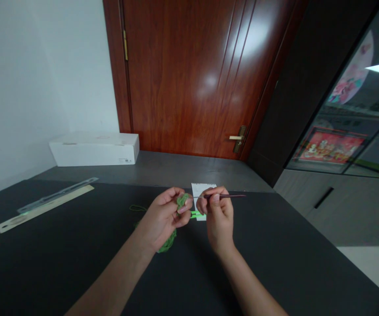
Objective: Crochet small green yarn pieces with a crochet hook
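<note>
My left hand (165,217) pinches a small piece of green crochet work (182,201) between thumb and fingers. More green yarn (167,243) hangs below that hand onto the black table (61,254), and a thin strand (138,207) loops to the left. My right hand (218,213) is closed round a dark crochet hook (230,195), whose tip points left into the green piece. The two hands are almost touching above the table's middle.
A white slip of paper (203,189) and a bright green item (196,214) lie behind the hands. Two long rulers (44,206) rest at the left. A white box (94,149) sits on the floor by a wooden door (196,74). A dark cabinet (341,109) stands right.
</note>
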Available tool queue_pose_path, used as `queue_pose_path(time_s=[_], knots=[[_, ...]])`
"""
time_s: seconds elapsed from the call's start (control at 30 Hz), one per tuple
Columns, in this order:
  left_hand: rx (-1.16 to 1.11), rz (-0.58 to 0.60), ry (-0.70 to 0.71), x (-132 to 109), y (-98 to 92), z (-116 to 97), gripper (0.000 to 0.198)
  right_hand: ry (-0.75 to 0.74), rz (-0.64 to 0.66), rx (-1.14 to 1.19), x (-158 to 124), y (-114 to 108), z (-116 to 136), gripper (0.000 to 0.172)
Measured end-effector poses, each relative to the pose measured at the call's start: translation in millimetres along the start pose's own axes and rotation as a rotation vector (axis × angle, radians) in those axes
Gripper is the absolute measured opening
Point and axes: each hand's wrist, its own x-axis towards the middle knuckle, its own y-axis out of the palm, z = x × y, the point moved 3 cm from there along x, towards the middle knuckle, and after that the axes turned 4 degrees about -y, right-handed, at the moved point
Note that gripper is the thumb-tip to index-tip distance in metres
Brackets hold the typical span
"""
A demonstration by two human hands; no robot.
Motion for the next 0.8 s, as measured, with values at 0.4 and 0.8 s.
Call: queue_pose_path(time_s=[0.4, 0.8], knots=[[-0.173, 0.061, -0.121, 1, -5.4, -1, 0.019, 0.582, 0.048, 0.374, 6, -7, -17, 0.019], [-0.222, 0.010, 0.030, 1, -16.6, -23, 0.028, 0.419, 0.139, 0.292, 13, 1, 4, 0.033]])
